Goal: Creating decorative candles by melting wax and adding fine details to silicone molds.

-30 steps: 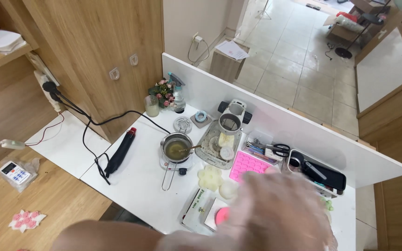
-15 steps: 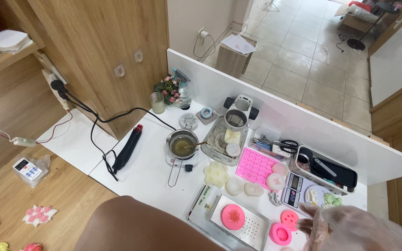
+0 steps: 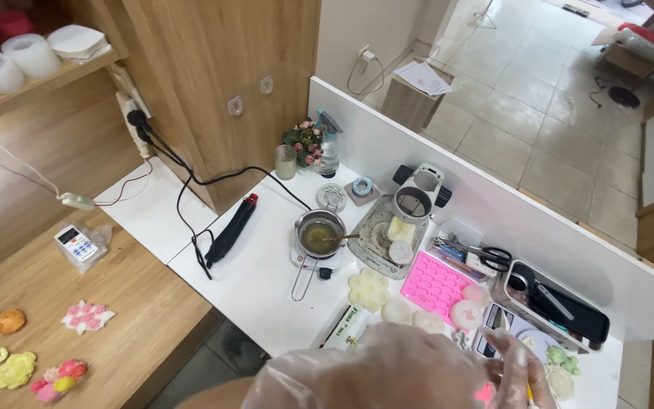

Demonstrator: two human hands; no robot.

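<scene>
Plastic gloves: thin clear gloves are being worn on both hands, probably to keep wax or soap off the skin.
Left hand (image 3: 372, 371): it is being held low at the frame's bottom, bulking over the desk's near edge; whether it is spread or curled cannot be told, since the glove is blurred.
Right hand (image 3: 520, 367): it is being raised just right of the left one, gloved fingers (image 3: 510, 350) pointing up and loosely spread; nothing is seen being pinched.
Nearest things: pale round casts (image 3: 399, 310) and a flower cast (image 3: 369, 288) are lying just beyond the hands, near the pink mould (image 3: 434, 282), seemingly laid out within easy reach.
Red piece (image 3: 484, 392): a small reddish patch is showing between the hands; what it is cannot be told.
Pot (image 3: 319, 233): it is being kept on a small heater mid-desk, amber liquid inside, handle turned toward the near edge.
Heat gun (image 3: 232, 229): it is lying left of the pot, its cord being run back to the wall socket.
Back edge: a white partition (image 3: 493, 204) is bounding the desk; a spray bottle (image 3: 328, 155) and flowers (image 3: 304, 142) are being kept against it.
Right side: a black tray (image 3: 562, 303) and scissors (image 3: 493, 256) are crowding that end.
Open room: bare white desk (image 3: 266, 295) is being left in front of the pot, well apart from the hands.
</scene>
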